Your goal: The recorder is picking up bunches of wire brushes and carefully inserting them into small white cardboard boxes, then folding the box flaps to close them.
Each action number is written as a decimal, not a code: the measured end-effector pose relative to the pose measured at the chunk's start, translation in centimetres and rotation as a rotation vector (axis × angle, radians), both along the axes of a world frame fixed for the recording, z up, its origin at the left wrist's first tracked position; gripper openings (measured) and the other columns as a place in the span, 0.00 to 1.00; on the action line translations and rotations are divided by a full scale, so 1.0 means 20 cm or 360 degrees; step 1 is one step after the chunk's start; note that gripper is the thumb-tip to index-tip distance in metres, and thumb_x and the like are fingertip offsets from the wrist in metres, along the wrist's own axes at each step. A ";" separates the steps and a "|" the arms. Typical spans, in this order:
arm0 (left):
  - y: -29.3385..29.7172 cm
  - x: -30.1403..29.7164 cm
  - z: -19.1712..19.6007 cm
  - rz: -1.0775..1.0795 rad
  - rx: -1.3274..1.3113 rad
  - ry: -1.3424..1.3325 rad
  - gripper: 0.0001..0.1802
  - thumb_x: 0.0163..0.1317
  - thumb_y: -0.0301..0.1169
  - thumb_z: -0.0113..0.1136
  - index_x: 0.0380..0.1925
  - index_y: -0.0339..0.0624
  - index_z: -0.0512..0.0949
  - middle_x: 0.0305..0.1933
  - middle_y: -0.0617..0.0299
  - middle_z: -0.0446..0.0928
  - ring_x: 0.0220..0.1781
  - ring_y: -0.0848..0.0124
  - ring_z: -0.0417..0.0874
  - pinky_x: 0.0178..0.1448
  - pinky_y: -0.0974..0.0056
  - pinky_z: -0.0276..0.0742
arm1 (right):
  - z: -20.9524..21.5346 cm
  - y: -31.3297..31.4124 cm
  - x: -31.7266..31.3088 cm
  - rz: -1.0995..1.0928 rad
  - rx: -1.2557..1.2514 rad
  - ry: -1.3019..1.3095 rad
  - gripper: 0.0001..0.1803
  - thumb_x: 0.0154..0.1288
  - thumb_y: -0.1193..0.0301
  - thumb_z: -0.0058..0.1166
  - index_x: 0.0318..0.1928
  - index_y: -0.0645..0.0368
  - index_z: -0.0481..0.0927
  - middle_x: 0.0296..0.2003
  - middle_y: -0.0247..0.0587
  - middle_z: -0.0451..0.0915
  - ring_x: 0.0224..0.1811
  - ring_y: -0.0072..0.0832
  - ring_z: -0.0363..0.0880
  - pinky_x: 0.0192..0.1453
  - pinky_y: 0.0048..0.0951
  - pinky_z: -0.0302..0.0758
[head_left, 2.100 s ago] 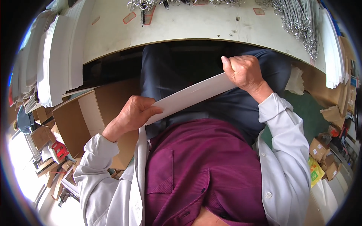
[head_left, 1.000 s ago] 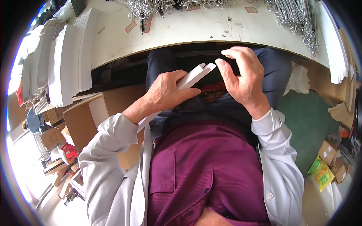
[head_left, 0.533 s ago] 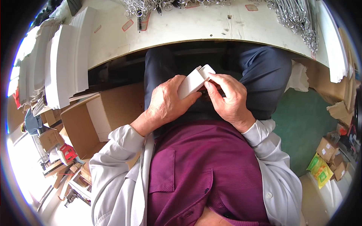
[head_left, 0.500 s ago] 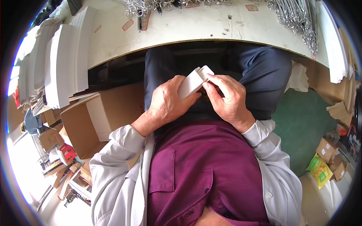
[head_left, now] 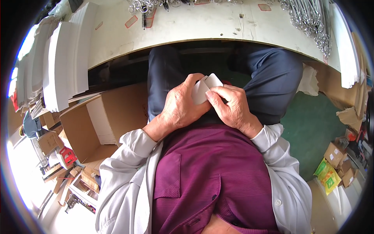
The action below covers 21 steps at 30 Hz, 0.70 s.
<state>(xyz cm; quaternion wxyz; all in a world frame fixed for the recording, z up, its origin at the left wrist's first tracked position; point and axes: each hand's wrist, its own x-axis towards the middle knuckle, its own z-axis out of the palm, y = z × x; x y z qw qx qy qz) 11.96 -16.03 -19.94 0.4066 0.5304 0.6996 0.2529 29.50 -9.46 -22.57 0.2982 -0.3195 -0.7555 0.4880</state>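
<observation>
A small white cardboard box [head_left: 199, 93] is held over my lap, tilted, with an end flap [head_left: 213, 80] sticking up at its far end. My left hand [head_left: 180, 102] wraps round the box's left side, the thumb along its near edge. On the other side, my right hand [head_left: 232, 103] pinches the box near the flap with thumb and forefinger. The fingers under the box are hidden, and so is whatever may be inside it.
The white table's [head_left: 187, 24] front edge curves beyond my knees. Metal wire tools [head_left: 306, 21] lie in a bunch at its right, more at the back. Stacks of flat white cardboard [head_left: 58, 66] stand at the left. An open brown carton [head_left: 107, 121] sits beside my left leg.
Both hands have turned the box slightly and shifted a little. My right thumb has moved onto the box's face, and my left fingers reach further over its far end.
</observation>
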 end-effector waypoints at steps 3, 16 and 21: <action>0.00 0.00 0.00 -0.0003 0.0012 -0.0038 0.34 0.56 0.35 0.76 0.62 0.44 0.72 0.46 0.44 0.86 0.47 0.49 0.90 0.51 0.54 0.85 | -0.01 0.00 0.01 0.0000 -0.0002 -0.0021 0.07 0.68 0.74 0.64 0.35 0.66 0.85 0.25 0.52 0.82 0.26 0.46 0.83 0.30 0.41 0.76; 0.01 -0.03 -0.04 -0.0182 0.0200 0.0009 0.31 0.55 0.33 0.76 0.58 0.47 0.73 0.44 0.48 0.85 0.45 0.51 0.90 0.48 0.54 0.85 | 0.00 0.00 0.00 0.0007 0.0091 -0.0038 0.09 0.67 0.74 0.63 0.29 0.64 0.81 0.22 0.49 0.79 0.24 0.46 0.81 0.28 0.43 0.74; 0.01 -0.02 -0.03 -0.0165 0.0168 0.0030 0.26 0.56 0.34 0.74 0.52 0.43 0.74 0.43 0.46 0.85 0.45 0.47 0.89 0.47 0.50 0.87 | -0.01 -0.01 0.00 0.0035 0.0098 -0.0010 0.07 0.67 0.73 0.64 0.34 0.64 0.82 0.23 0.49 0.81 0.25 0.46 0.81 0.29 0.42 0.74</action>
